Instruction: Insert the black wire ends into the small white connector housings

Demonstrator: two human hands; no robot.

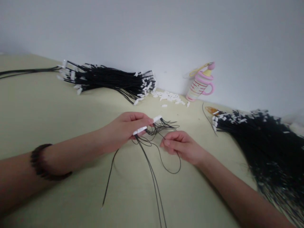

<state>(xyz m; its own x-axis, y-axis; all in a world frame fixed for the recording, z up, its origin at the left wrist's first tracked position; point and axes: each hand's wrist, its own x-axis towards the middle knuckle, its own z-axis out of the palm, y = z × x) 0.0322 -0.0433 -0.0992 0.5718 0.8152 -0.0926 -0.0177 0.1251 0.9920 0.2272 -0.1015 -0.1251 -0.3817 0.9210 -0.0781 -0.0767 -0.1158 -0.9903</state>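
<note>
Over the middle of the table, my left hand (131,126) is closed on white connectors, one upper connector (157,119) and one lower connector (140,130). Thin black wires (166,126) come out of them in loose loops. Two straight wires (152,172) run down from the lower connector toward the bottom of the view. My right hand (180,144) pinches one thin black wire between thumb and fingers, just right of the connectors. That wire sags in a loop (174,173) below the hand. A single wire end (108,186) hangs under my left hand.
A thick bundle of black cables (106,77) with white connectors lies at the back left. Small loose white pieces (169,96) are scattered by the wall. A pink and white cup-shaped item (199,84) leans there. Another large black wire bundle (268,142) covers the right side.
</note>
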